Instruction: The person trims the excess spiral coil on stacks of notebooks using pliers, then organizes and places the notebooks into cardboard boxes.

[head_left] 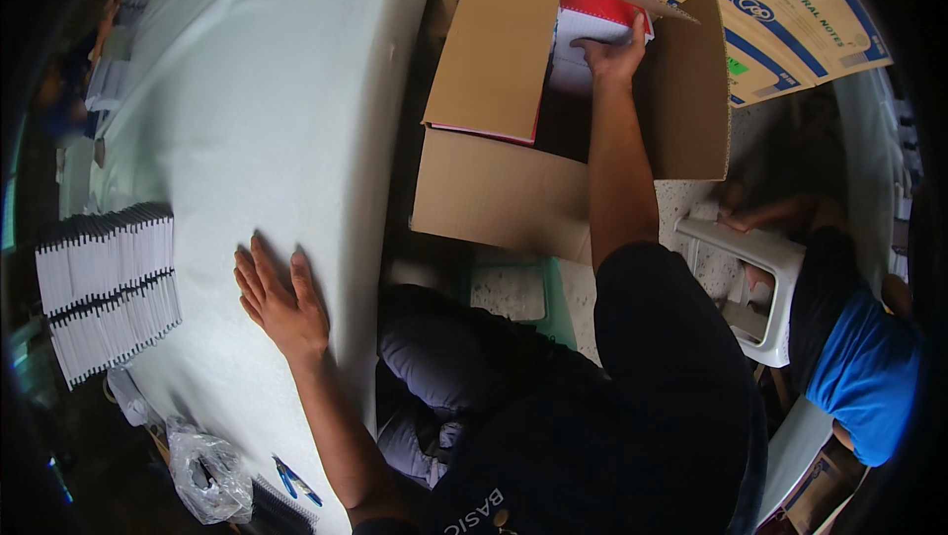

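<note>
Right grip (614, 56) is reaching down into the open cardboard box (494, 189), fingers curling over the top edge of a red-covered spiral notebook (592, 16) that is standing upright with others inside; whether the fingers are fully closing on it I cannot tell. That arm is stretching out long and straight from the shoulder. Left grip (279, 303) is lying flat and open, fingers spreading, palm pressing on the pale green surface (257, 90) and holding nothing.

Behind the box, flattened brown cartons (780, 11) with blue printing are leaning. On the far left of the surface, two rows of white booklets (109, 283) with dark spines are lying packed close together. A white plastic stool (760, 288) is standing to the right, another person's hand gripping it. A crumpled clear plastic bag (207, 476) is sitting near the surface's lower edge, blue pens (294, 481) just beside it.
</note>
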Available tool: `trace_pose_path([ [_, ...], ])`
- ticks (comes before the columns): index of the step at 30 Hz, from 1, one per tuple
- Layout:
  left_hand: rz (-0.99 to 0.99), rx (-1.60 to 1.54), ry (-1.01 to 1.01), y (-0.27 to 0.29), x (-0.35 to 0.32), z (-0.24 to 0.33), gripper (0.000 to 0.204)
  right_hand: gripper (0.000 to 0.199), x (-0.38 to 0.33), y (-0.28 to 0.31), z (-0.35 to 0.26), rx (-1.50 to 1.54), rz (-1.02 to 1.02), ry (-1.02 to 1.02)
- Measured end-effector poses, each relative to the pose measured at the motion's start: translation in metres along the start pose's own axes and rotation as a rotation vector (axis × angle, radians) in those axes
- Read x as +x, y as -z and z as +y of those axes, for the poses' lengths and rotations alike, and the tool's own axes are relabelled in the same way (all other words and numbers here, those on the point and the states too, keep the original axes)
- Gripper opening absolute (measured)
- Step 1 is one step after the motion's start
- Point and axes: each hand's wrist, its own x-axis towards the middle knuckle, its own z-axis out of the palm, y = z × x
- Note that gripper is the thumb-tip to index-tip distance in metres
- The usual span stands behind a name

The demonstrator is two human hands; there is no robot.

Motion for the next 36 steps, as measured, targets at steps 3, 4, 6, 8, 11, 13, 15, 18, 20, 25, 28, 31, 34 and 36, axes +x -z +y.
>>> trace_pose_path([
  [3,-0.002,-0.005,-0.007,0.000,0.000,0.001,0.061,0.076,0.003,0.004,0.000,0.018,-0.012,-0.017],
  [4,-0.001,-0.006,-0.007,0.000,0.000,0.000,0.061,0.076,0.003,0.004,0.001,0.025,0.014,-0.033],
  [6,-0.006,-0.013,-0.009,0.001,0.000,-0.001,0.061,0.076,0.001,0.004,0.002,0.017,-0.001,-0.050],
  [8,-0.009,-0.016,-0.008,0.000,0.000,-0.001,0.061,0.077,0.003,0.004,0.001,0.011,0.001,-0.056],
  [11,-0.010,-0.007,-0.008,0.000,0.001,-0.002,0.062,0.076,0.003,0.004,0.003,0.016,0.035,-0.055],
  [13,-0.007,-0.004,-0.009,0.000,0.001,-0.002,0.061,0.075,0.000,0.002,0.004,0.020,0.048,-0.055],
  [15,-0.013,-0.002,-0.005,0.000,0.001,-0.002,0.061,0.075,-0.002,0.002,0.003,0.016,0.021,-0.061],
  [18,-0.017,-0.015,-0.001,0.002,0.001,-0.001,0.061,0.075,-0.003,0.004,0.003,0.005,-0.005,-0.058],
  [20,-0.016,-0.021,-0.001,0.001,0.001,-0.001,0.061,0.076,-0.004,0.003,0.004,-0.003,0.006,-0.065],
  [25,-0.010,-0.020,-0.008,0.001,0.001,-0.001,0.060,0.075,0.010,0.017,0.010,0.011,0.149,-0.145],
  [28,-0.014,-0.018,-0.010,0.001,0.004,0.000,0.060,0.074,0.011,0.019,0.012,-0.066,0.169,-0.162],
  [31,-0.015,-0.015,0.014,0.002,0.002,0.001,0.060,0.074,0.008,0.018,0.013,-0.029,0.130,-0.151],
  [34,-0.012,-0.020,0.016,0.003,0.000,0.000,0.060,0.075,-0.007,0.011,0.009,0.005,0.077,-0.090],
  [36,-0.007,-0.028,0.000,0.002,0.002,0.002,0.060,0.078,-0.007,0.011,0.004,0.029,0.043,-0.063],
])
